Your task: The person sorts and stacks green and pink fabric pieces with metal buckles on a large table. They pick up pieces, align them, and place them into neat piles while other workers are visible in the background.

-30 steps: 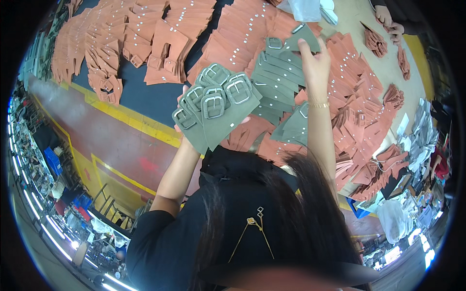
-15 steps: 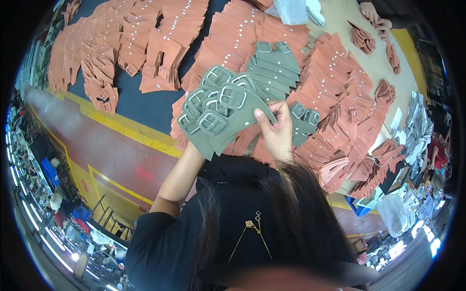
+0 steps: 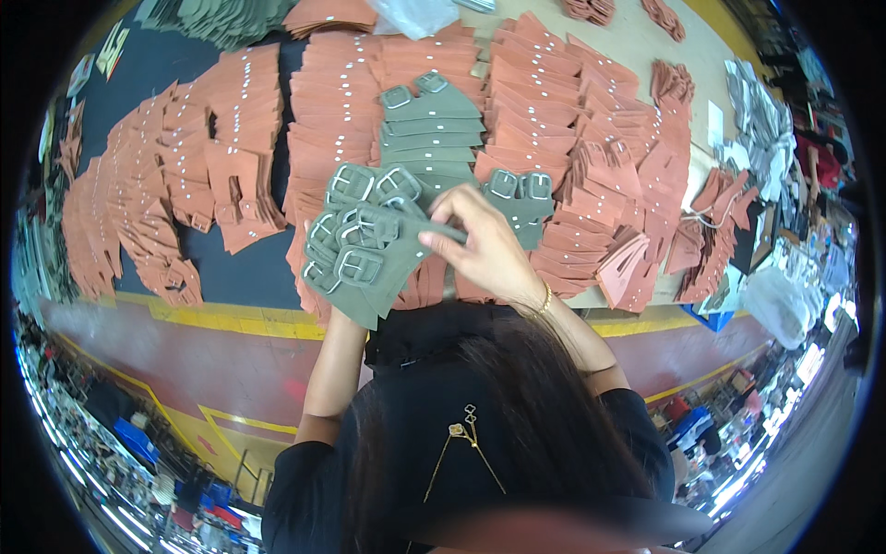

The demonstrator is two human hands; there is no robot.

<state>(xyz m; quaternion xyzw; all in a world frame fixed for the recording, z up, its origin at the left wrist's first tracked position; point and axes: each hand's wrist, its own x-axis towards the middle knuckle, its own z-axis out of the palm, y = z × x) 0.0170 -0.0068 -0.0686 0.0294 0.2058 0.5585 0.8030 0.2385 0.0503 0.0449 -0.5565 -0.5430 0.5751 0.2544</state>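
Note:
In front of my body I hold a fanned bundle of green buckled strap pieces point(image 3: 392, 277), flat and leather-like with silvery rectangular buckles. My left forearm point(image 3: 334, 369) reaches up beneath it; the hand itself is hidden under the bundle, which rests on it. With thumb and fingers, my right hand point(image 3: 484, 245) pinches the right-hand edge of the upper pieces. Just beyond lies an overlapped row of similar green pieces point(image 3: 430, 138), two buckles at its far end. Another small green stack point(image 3: 524, 208) with two buckles lies right of my right hand.
Rows of overlapped orange-brown pieces point(image 3: 337, 111) with small white marks cover much of the table, with more rows on the dark left part point(image 3: 245, 120). A green pile point(image 3: 221, 20) and a clear plastic bag point(image 3: 415, 14) lie at the far side. Grey bundled material point(image 3: 761, 120) hangs at right.
My view has turned, so the table now runs more level. The right hand's fingers have come over the edge of the bundle. Another person's hands at the far right have left the view.

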